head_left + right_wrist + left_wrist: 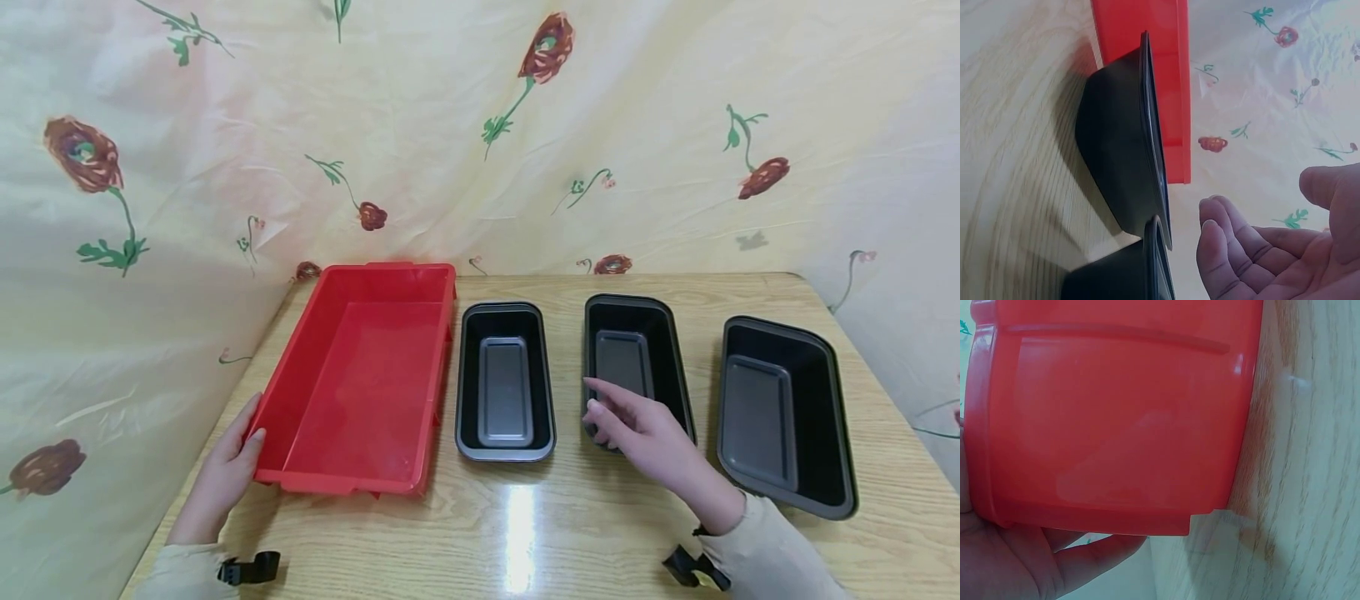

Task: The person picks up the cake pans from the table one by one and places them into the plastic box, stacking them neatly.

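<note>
Gripping red tray (367,392) edge, gaps between pans (505,392)

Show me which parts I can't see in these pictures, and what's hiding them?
- Head view: some fingers of the left hand, hidden by the red tray.
- Head view: part of the middle black pan, covered by the right hand.
- Left wrist view: the tray's inside, hidden by its outer wall.
- Right wrist view: the rest of the red tray, cut off by the top edge.
</note>
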The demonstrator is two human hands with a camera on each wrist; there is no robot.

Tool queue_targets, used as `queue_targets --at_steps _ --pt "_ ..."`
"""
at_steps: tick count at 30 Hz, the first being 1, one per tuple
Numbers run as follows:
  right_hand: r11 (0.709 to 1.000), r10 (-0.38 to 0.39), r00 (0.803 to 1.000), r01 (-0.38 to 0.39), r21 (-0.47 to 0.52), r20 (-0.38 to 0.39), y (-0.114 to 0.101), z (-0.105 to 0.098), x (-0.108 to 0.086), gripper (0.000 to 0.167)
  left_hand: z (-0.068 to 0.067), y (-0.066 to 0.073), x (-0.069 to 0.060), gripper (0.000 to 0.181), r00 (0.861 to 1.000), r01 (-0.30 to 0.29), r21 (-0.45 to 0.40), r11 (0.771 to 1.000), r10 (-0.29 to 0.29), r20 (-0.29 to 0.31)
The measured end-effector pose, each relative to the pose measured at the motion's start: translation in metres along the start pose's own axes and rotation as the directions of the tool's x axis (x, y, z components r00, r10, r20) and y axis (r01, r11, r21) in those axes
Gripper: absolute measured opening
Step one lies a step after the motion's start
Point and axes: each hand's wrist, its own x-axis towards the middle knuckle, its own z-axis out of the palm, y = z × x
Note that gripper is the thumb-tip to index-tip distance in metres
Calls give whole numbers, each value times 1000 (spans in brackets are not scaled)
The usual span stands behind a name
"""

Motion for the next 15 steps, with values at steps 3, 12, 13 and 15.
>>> queue_targets --at_steps 3,12,13,15 --pt "999 25 999 -26 41 22 0 2 1 44 0 1 0 61 1000 10 -15 1000 -10 2" --pt "995 83 996 -85 55 44 -3 9 5 47 0 2 0 61 1000 7 -10 1000 -7 -3" --pt "995 86 995 -88 55 44 -3 10 6 47 0 1 0 61 1000 3 -8 1000 -3 -5" --pt "994 91 995 -94 53 46 -3 12 7 47 0 1 0 60 1000 -7 -10 1000 7 -5"
